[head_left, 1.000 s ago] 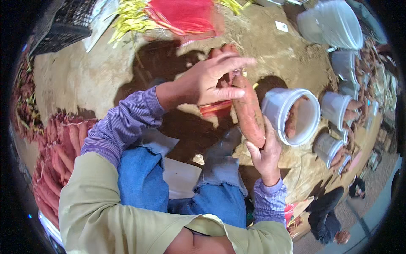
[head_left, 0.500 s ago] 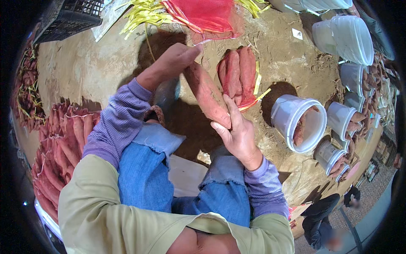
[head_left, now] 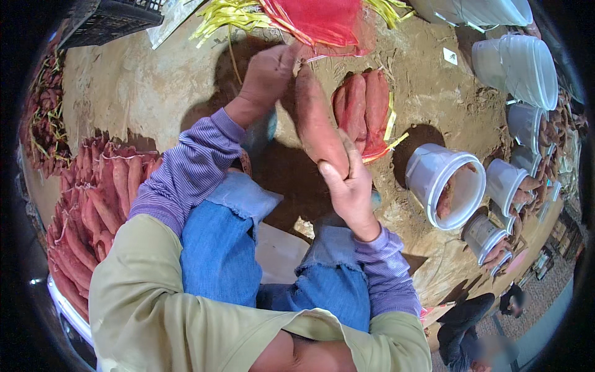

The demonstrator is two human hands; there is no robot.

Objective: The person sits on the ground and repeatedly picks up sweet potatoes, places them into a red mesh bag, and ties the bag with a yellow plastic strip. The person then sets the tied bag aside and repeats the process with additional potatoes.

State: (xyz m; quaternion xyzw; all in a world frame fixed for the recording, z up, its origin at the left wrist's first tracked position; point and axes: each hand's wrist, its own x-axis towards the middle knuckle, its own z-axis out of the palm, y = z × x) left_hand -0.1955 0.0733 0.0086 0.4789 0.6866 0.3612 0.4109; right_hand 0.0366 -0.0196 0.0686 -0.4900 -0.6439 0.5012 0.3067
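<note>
A large reddish sweet potato (head_left: 319,118) is gripped near its lower end by my right hand (head_left: 352,192), thumb on one side and fingers round the other. It tilts, with its top end up and to the left. Close beside that top end is my left hand (head_left: 266,74), closed, its fingertips pressed together; whatever they may pinch is too small to make out. Just right of the held one, several sweet potatoes (head_left: 365,108) lie in a red mesh bag with a yellow strip, on the ground. Beyond my hands lies a pile of flat red mesh bags (head_left: 322,22).
Yellow ties (head_left: 229,18) flank the mesh bags. A tipped white bucket (head_left: 434,186) with sweet potato inside lies to the right, with more buckets (head_left: 514,65) beyond. Filled red bags (head_left: 93,211) stand at left, below a black crate (head_left: 118,22). Another person (head_left: 462,328) is at lower right.
My left hand has come off the sweet potato's top end and moved slightly up. The sweet potato has swung more upright in my right hand. The view has shifted a little.
</note>
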